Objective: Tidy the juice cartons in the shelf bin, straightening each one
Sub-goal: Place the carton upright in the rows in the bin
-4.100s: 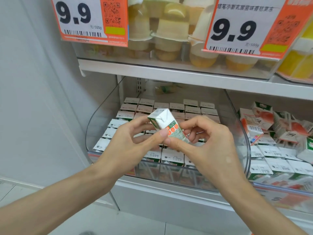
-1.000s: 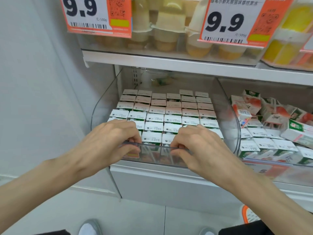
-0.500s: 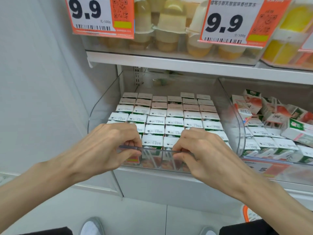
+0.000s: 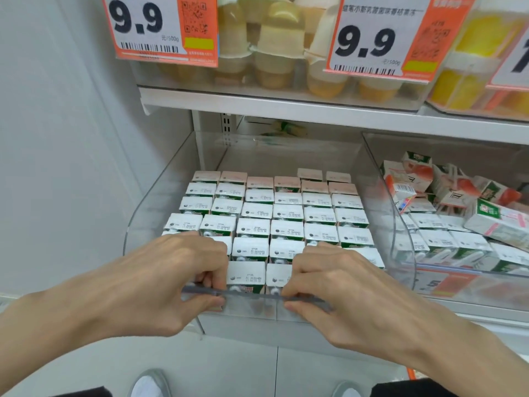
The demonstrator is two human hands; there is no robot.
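Both grips are clamped on the front rim of the clear bin (image 4: 252,294). The left grip (image 4: 160,282) and right grip (image 4: 337,287) each have fingers curled over the inside and a thumb on the outer face. Neither holds a carton.

**Progress**
- Cartons (image 4: 287,212) fill the bin beyond the grips, upright with tops up, in six columns packed side to side.
- The front pair (image 4: 248,275) stands between the grips, square to the rim.
- The rows nearest the grips look true.
- The farthest row is a little stepped: its two rightmost cartons sit slightly farther back than the rest.
- The front-row cartons under each grip are hidden, so I cannot tell how they stand.
- Judgement: this bin is nearly done. What looks left is a check of the covered front corners, evening up the far row, and seating the bin on its shelf.

**Around**
- Right of the right grip, past the bin's curved clear wall, is a second bin (image 4: 472,285).
- In it, loose cartons (image 4: 496,222) lie tilted and flat on top of upright ones. If it counts in the task, it is not yet tidied.
- Above and beyond the grips, the upper shelf (image 4: 315,108) carries jelly cups (image 4: 274,44) and hanging price tags (image 4: 160,30).
- Shoes (image 4: 150,382) show below the grips.

**In the way**
- The upper shelf overhangs the far rows, so reach there is low.
- The clear wall divides the two bins.
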